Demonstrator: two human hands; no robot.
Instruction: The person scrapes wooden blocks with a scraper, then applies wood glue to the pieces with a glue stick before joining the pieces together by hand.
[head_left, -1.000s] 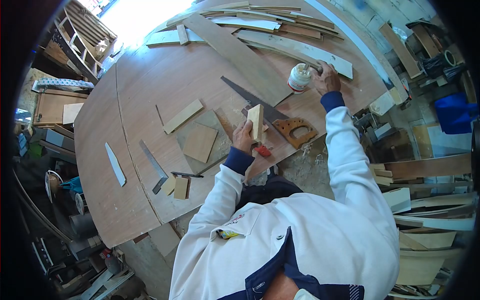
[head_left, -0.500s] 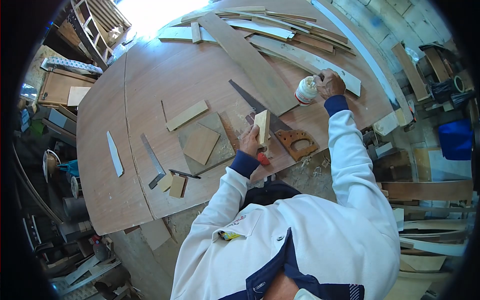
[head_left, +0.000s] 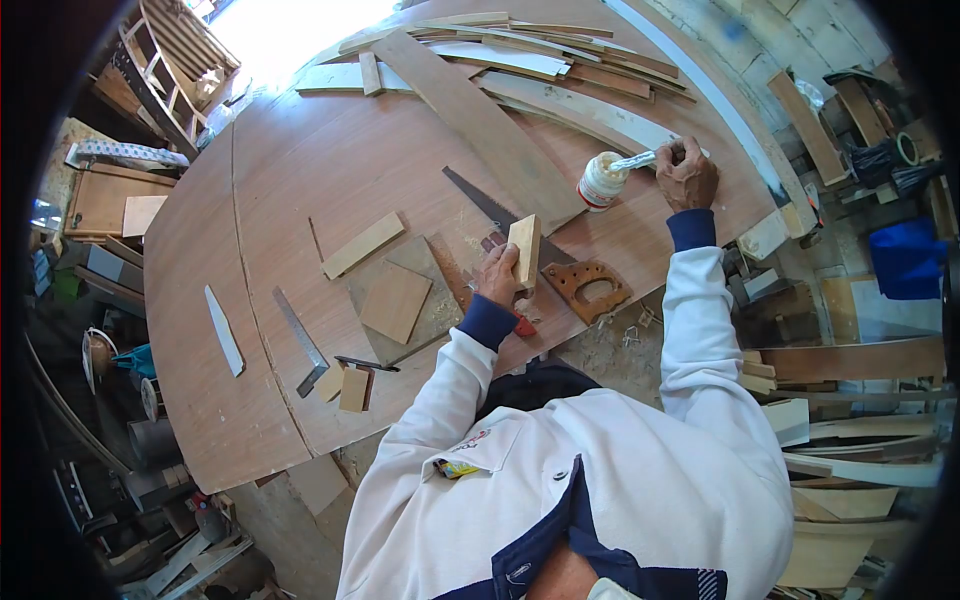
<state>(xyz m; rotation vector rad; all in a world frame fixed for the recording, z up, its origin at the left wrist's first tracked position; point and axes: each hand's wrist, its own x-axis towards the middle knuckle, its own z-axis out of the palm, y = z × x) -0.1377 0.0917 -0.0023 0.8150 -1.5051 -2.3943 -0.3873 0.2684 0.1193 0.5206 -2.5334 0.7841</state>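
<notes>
My left hand (head_left: pixel 497 276) is closed round a small pale wood block (head_left: pixel 524 250), held up over the table near the front edge. My right hand (head_left: pixel 687 174) grips a whitish brush or stick (head_left: pixel 636 160) whose far end is at the mouth of a white jar (head_left: pixel 602 182). The jar stands on the table beside a long board. Behind and right of the block lies a handsaw (head_left: pixel 587 287) with a wooden handle. Left of my left hand, a square wood piece (head_left: pixel 396 303) rests on a larger grey board (head_left: pixel 440 268).
Long wood strips (head_left: pixel 560 65) are heaped at the table's far side. On the wooden table (head_left: pixel 200 420) also lie a try square (head_left: pixel 300 345), a white pointed strip (head_left: pixel 225 330) and small blocks (head_left: pixel 354 389). Scrap wood (head_left: pixel 850 440) is stacked at the right.
My right hand has moved right, away from the jar, and more of the whitish brush or stick shows. The view has shifted slightly. My left hand still holds the block.
</notes>
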